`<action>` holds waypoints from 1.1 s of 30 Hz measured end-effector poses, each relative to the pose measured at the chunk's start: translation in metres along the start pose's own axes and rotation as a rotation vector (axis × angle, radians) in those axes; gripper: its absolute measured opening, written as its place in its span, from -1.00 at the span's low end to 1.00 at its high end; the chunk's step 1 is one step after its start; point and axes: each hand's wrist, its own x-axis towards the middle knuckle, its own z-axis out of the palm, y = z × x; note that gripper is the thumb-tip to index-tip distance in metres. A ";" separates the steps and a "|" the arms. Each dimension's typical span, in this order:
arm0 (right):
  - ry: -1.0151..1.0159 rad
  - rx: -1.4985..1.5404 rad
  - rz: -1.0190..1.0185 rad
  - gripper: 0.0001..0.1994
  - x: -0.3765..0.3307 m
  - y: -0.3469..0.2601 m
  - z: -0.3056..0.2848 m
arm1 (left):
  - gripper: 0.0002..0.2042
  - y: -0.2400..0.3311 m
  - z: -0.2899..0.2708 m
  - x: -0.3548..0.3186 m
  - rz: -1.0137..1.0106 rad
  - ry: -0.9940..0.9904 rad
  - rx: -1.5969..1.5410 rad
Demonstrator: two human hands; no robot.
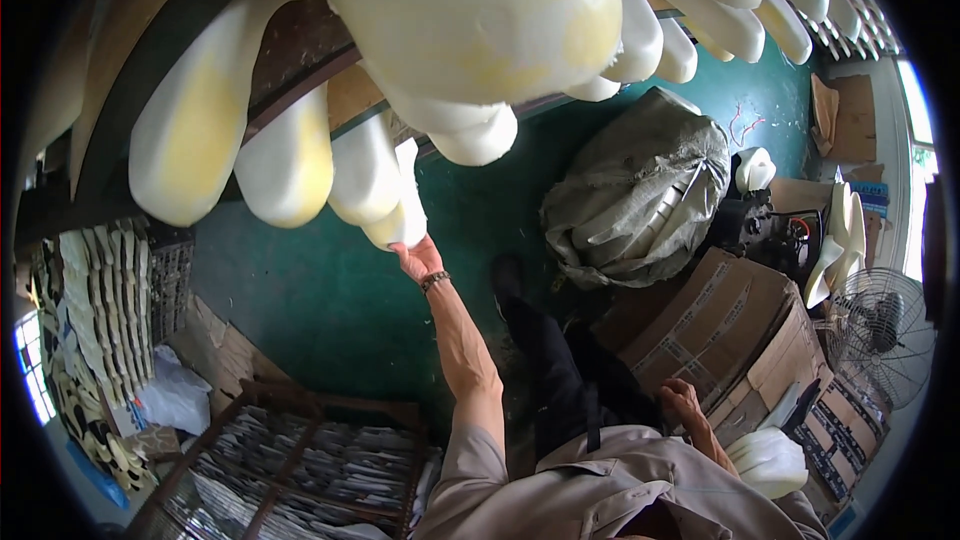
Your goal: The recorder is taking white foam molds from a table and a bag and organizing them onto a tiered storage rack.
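Note:
Overhead, a dark rack [300, 65] carries rows of pale foam pieces with rounded ends, white with yellow patches. My left arm reaches up and forward, and my left hand [420, 258] is closed on the lower end of a narrow foam piece [408, 202]. Close beside that one hangs a wider foam piece [362, 175]. Low on the right, near my hip, my right hand [682, 402] is curled; whatever its fingers may hold is hidden. A stack of white foam pieces [768, 462] shows next to my right forearm.
A large grey-green wrapped bundle [640, 195] stands on the green floor [290, 280] ahead. Cardboard boxes [705, 325] and a wire-caged fan [880, 325] are at right. A crate of grey sheets [340, 465] sits lower left, with stacked foam pieces [105, 310] beyond it.

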 end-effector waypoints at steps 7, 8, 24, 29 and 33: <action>0.000 -0.014 0.022 -0.57 -0.008 0.022 0.035 | -0.28 0.007 -0.002 0.056 -0.007 -0.025 0.107; 0.008 -0.022 0.003 -0.57 -0.006 0.022 0.039 | -0.26 0.012 -0.002 0.057 0.002 -0.040 0.177; 0.247 0.058 -0.248 -0.55 -0.064 0.011 0.032 | 0.02 0.021 0.079 -0.047 -0.469 0.252 1.274; 0.703 0.076 -0.548 -0.70 -0.100 0.027 -0.052 | -0.19 0.001 0.084 -0.156 -0.884 0.163 1.371; 1.289 0.131 -0.500 -0.70 -0.166 0.067 -0.139 | -0.33 -0.021 0.095 -0.242 -1.092 0.007 1.493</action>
